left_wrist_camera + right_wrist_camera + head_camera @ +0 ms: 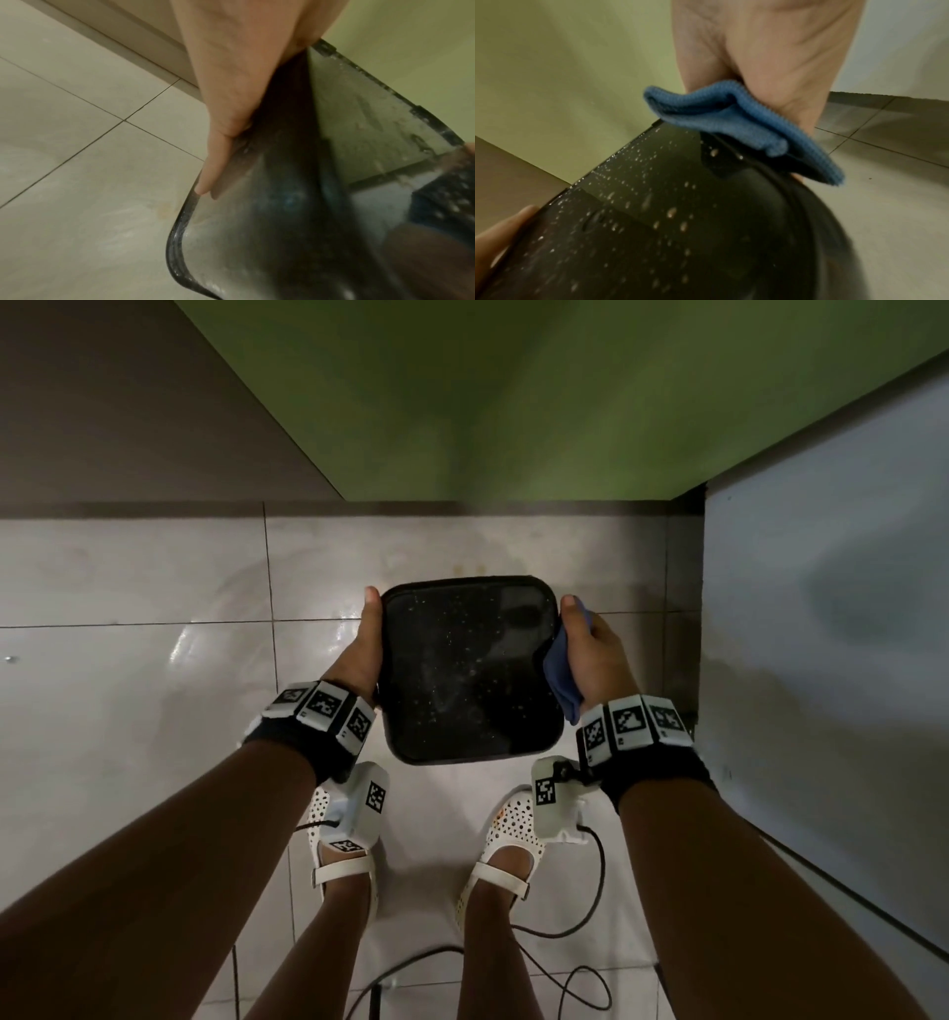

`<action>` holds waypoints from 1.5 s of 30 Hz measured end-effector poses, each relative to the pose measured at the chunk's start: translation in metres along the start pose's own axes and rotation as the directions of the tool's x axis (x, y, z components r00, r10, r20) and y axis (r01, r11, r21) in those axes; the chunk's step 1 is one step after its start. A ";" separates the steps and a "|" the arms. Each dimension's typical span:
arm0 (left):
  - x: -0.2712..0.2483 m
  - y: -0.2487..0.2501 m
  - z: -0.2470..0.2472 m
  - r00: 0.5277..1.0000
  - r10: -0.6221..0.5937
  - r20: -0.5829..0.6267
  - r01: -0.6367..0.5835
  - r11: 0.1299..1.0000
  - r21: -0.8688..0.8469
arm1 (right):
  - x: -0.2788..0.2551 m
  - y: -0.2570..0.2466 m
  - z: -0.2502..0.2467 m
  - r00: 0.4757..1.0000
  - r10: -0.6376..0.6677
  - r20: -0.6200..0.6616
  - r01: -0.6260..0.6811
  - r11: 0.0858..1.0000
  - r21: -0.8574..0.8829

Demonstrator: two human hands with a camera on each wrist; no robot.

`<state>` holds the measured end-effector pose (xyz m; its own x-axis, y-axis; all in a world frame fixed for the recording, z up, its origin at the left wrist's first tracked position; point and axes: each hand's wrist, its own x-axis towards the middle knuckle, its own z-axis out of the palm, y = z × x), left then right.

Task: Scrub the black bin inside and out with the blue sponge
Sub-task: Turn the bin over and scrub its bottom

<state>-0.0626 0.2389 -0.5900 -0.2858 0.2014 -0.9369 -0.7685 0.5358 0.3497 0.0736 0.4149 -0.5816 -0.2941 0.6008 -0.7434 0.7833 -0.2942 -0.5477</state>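
Pale floor tiles (128,660) below; the black bin (470,667) sits between my hands.
My left hand (359,654) presses flat on its left wall; my right hand (598,654) grips the blue sponge (557,662), touching its right wall.

Both arms stretched down and forward. Left hand (362,649) pressed flat against the bin (470,670); right hand (598,654) curled round the sponge (557,667).

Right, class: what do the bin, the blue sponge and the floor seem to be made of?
The bin: probably hard plastic, glossy black; droplets bead on it, walls mirror the room. The sponge: looks like soft ribbed cloth, matte; it folds. The floor: likely glazed tile; grout lines, sheen.
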 end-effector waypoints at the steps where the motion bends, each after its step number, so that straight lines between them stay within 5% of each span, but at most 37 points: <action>1: -0.003 -0.001 -0.001 1.000 0.025 0.001 -0.025 1.000 -0.015 | -0.001 -0.002 0.000 1.000 -0.016 -0.009 0.015 1.000 -0.023; 4: -0.012 -0.003 -0.001 0.986 0.159 -0.050 -0.156 0.986 0.054 | -0.013 -0.016 -0.002 0.984 -0.140 -0.115 0.119 0.979 -0.167; 7: -0.019 -0.007 0.006 0.920 0.385 -0.068 -0.369 0.913 0.171 | -0.033 -0.042 0.009 0.894 -0.405 -0.193 0.348 0.897 -0.273; 10: -0.015 -0.012 0.011 0.880 0.465 -0.096 -0.449 0.881 0.151 | -0.044 -0.061 0.045 0.736 -0.675 0.047 0.645 0.679 -0.349; 12: -0.012 -0.013 0.014 0.848 0.508 -0.148 -0.497 0.861 0.107 | -0.041 -0.060 0.069 0.637 -0.740 0.217 0.742 0.512 -0.432; 16: -0.009 -0.014 0.020 0.813 0.555 -0.178 -0.545 0.832 0.106 | -0.033 -0.048 0.092 0.679 -0.638 0.362 0.686 0.377 -0.623; 24: -0.005 -0.018 0.020 0.779 0.581 -0.235 -0.571 0.813 0.115 | -0.026 -0.057 0.085 0.602 -0.623 0.500 0.742 0.204 -0.638; 29: -0.008 -0.018 0.023 0.800 0.531 -0.280 -0.527 0.845 0.094 | -0.019 -0.046 0.056 0.630 -0.717 0.298 0.696 0.352 -0.626; 33: -0.008 -0.019 0.026 0.803 0.533 -0.266 -0.528 0.844 0.096 | -0.016 -0.035 0.034 0.814 -0.576 0.080 0.463 0.560 -0.687; 37: -0.006 -0.019 0.027 0.797 0.549 -0.252 -0.544 0.833 0.096 | -0.023 -0.041 0.045 0.893 -0.449 -0.044 0.308 0.678 -0.668; 39: -0.007 -0.018 0.026 0.805 0.541 -0.243 -0.538 0.839 0.086 | -0.023 -0.046 0.051 0.878 -0.479 0.025 0.358 0.619 -0.699; 45: -0.007 -0.016 0.029 0.768 0.593 -0.244 -0.580 0.804 0.130 | -0.031 -0.058 0.084 0.679 -0.594 0.432 0.702 0.354 -0.618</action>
<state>-0.0313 0.2529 -0.5891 -0.8146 0.2719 -0.5124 -0.3781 0.4210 0.8245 -0.0087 0.3511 -0.5584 -0.9014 0.2618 -0.3449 0.4089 0.7770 -0.4787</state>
